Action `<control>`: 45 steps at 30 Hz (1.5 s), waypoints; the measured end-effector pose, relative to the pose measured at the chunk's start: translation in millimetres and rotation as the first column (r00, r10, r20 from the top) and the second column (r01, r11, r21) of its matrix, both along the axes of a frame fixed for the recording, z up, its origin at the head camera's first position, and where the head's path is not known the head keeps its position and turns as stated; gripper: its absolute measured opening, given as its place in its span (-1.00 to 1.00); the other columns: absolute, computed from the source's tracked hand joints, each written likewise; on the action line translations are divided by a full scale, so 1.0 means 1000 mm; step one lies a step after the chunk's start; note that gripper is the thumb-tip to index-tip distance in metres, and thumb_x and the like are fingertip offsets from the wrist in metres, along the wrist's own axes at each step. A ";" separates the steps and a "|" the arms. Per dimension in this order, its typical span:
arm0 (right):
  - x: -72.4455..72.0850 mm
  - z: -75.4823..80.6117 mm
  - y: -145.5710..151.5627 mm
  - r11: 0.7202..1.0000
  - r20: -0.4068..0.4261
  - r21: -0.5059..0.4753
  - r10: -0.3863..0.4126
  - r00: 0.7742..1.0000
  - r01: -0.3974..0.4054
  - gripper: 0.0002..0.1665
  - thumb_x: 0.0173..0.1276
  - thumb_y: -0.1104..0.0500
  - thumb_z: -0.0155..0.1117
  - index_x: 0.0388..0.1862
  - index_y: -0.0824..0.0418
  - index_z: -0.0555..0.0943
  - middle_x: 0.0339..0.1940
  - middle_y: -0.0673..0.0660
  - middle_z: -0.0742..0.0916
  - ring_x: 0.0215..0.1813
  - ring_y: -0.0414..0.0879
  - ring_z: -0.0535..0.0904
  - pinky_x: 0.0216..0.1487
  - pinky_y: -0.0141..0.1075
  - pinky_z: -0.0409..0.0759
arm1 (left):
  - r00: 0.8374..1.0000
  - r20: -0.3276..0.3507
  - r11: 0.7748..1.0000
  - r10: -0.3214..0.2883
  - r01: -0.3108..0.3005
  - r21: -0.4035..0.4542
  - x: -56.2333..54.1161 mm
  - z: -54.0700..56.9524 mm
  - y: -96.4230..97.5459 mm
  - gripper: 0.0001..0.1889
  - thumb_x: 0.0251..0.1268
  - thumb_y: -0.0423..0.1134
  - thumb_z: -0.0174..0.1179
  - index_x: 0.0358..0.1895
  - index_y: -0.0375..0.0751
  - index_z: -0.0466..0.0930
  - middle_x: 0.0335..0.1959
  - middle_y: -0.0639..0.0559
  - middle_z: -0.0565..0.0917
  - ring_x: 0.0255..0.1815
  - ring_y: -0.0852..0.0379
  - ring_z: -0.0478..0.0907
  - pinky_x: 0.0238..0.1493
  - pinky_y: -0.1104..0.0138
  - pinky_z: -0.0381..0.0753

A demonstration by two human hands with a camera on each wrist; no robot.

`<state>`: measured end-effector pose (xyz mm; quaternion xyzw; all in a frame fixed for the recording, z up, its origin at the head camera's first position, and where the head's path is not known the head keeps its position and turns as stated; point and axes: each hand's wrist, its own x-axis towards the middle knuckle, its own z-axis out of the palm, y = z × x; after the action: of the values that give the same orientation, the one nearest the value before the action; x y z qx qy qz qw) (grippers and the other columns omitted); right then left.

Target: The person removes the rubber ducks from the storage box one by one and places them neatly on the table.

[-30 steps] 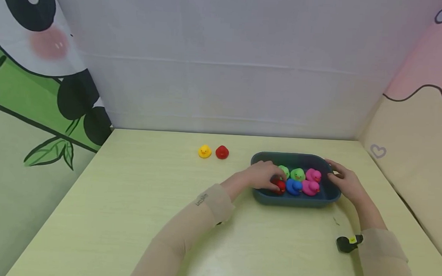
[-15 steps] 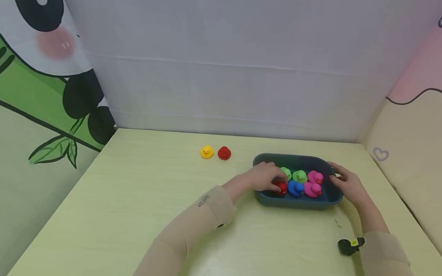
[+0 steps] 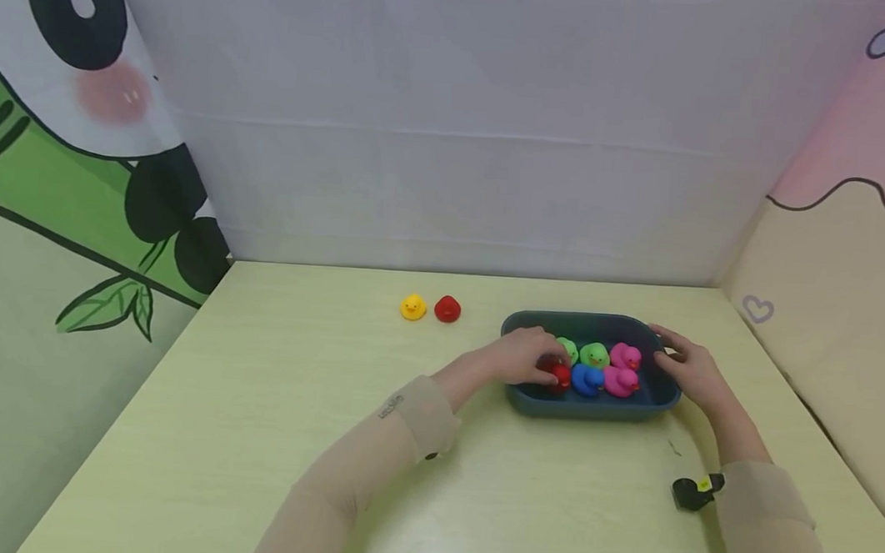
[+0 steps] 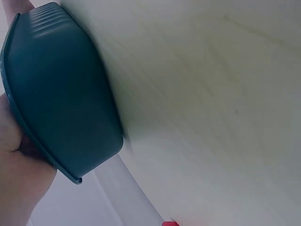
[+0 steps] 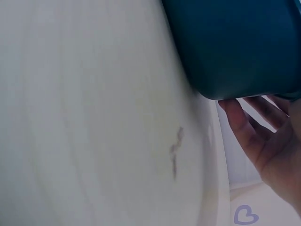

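Observation:
A dark teal tray [image 3: 593,409] stands toward the right of the table with several rubber ducks inside. My left hand [image 3: 524,356] reaches over its left end, fingers curled round a red duck [image 3: 561,377]. Beside that are a blue duck [image 3: 587,380], two pink ducks [image 3: 621,381] and two green ducks [image 3: 594,355]. My right hand [image 3: 693,375] holds the tray's right end, its fingers [image 5: 237,120] against the outer wall in the right wrist view. From the left wrist, the tray's outer side [image 4: 66,94] hides the ducks.
A yellow duck [image 3: 413,307] and another red duck [image 3: 447,308] sit on the table [image 3: 295,369] left of the tray, toward the back. A white cloth wall [image 3: 454,194] rises behind. A black device [image 3: 694,493] is at the right sleeve.
The view shifts slightly. Both hands keep their places at the tray, and the left hand stays at the red duck.

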<state>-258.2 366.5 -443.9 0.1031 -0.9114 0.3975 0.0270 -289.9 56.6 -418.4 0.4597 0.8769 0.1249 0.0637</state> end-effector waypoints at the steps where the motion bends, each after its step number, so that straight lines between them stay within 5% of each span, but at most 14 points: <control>1: 0.000 0.000 0.000 1.000 -0.013 0.011 -0.004 1.000 0.004 -0.43 0.46 0.16 0.00 0.38 0.34 0.24 0.19 0.56 0.45 0.09 0.53 0.44 -0.05 -0.27 0.56 | 1.000 -0.001 1.000 0.000 0.000 0.008 0.000 0.000 -0.001 -0.66 0.25 -0.03 0.22 0.09 0.06 0.57 0.00 0.19 0.60 0.01 0.22 0.40 0.10 0.37 0.39; 4: 0.000 0.000 -0.001 0.999 -0.060 0.046 -0.013 0.998 0.016 -0.45 0.44 0.18 0.02 0.36 0.34 0.29 0.13 0.55 0.50 0.02 0.50 0.51 -0.10 -0.23 0.58 | 1.000 -0.007 0.999 0.003 -0.002 0.032 0.000 0.001 -0.005 -0.65 0.25 -0.03 0.22 0.10 0.08 0.57 0.02 0.21 0.60 0.03 0.23 0.39 0.12 0.36 0.39; 9: -0.001 -0.001 -0.001 0.997 -0.123 0.072 -0.010 0.992 0.019 -0.48 0.41 0.24 0.06 0.32 0.35 0.34 0.08 0.54 0.54 -0.09 0.41 0.59 -0.27 -0.58 0.46 | 1.000 -0.028 0.998 0.014 -0.012 0.065 0.000 0.009 -0.012 -0.67 0.24 -0.06 0.23 0.08 0.10 0.58 0.02 0.21 0.60 0.05 0.22 0.40 0.13 0.33 0.38; 17: -0.001 0.002 -0.001 0.994 -0.140 0.107 -0.016 0.990 0.031 -0.49 0.41 0.25 0.06 0.31 0.37 0.36 0.10 0.56 0.53 -0.10 0.41 0.59 -0.29 -0.59 0.43 | 1.000 0.005 0.993 0.018 -0.019 0.117 0.004 0.030 -0.026 -0.67 0.23 -0.09 0.24 0.08 0.05 0.58 -0.01 0.21 0.60 0.01 0.24 0.39 0.08 0.41 0.40; 23: 0.001 0.006 -0.003 0.992 -0.133 0.118 -0.018 0.991 0.034 -0.49 0.41 0.26 0.06 0.31 0.38 0.36 0.11 0.57 0.52 -0.10 0.42 0.59 -0.21 -0.20 0.63 | 0.998 0.045 0.985 0.042 -0.049 0.168 0.010 0.048 -0.042 -0.67 0.22 -0.13 0.25 0.07 0.02 0.58 -0.04 0.21 0.60 -0.03 0.24 0.37 -0.01 0.43 0.43; 27: 0.002 0.005 -0.004 0.993 -0.129 0.113 -0.017 0.992 0.032 -0.49 0.42 0.26 0.05 0.31 0.38 0.35 0.10 0.58 0.51 -0.08 0.45 0.57 -0.13 0.12 0.58 | 0.997 0.053 0.981 0.051 -0.060 0.186 0.014 0.059 -0.054 -0.67 0.23 -0.14 0.25 0.08 0.03 0.58 -0.04 0.21 0.60 -0.01 0.25 0.37 -0.01 0.42 0.43; 31: 0.003 0.004 -0.004 0.993 -0.122 0.109 -0.026 0.992 0.039 -0.48 0.41 0.24 0.06 0.32 0.37 0.35 0.10 0.57 0.52 -0.09 0.43 0.58 -0.21 -0.31 0.63 | 0.997 0.050 0.979 0.053 -0.062 0.194 0.017 0.069 -0.066 -0.66 0.23 -0.15 0.24 0.09 0.01 0.58 0.00 0.19 0.60 0.02 0.23 0.38 0.02 0.42 0.43; 34: 0.003 0.003 -0.003 0.994 -0.119 0.101 -0.032 0.992 0.044 -0.48 0.41 0.24 0.08 0.32 0.36 0.36 0.11 0.55 0.52 -0.10 0.40 0.59 -0.30 -0.61 0.43 | 0.998 0.039 0.977 0.053 -0.060 0.206 0.018 0.075 -0.075 -0.66 0.22 -0.15 0.24 0.08 0.02 0.59 0.00 0.21 0.61 0.03 0.24 0.39 0.04 0.43 0.42; 45: 0.002 0.004 -0.003 0.992 -0.104 0.112 -0.040 0.994 0.052 -0.47 0.40 0.23 0.07 0.32 0.35 0.35 0.12 0.54 0.52 -0.08 0.40 0.59 -0.30 -0.58 0.44 | 0.999 0.021 0.964 0.047 -0.051 0.262 0.021 0.093 -0.107 -0.71 0.21 -0.20 0.24 0.02 0.02 0.61 -0.08 0.25 0.61 0.00 0.30 0.42 0.12 0.38 0.39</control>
<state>-255.7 363.3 -440.0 0.1036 -0.9323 0.3380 0.0764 -268.9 -50.3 -325.6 0.4414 0.8632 0.2450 0.0054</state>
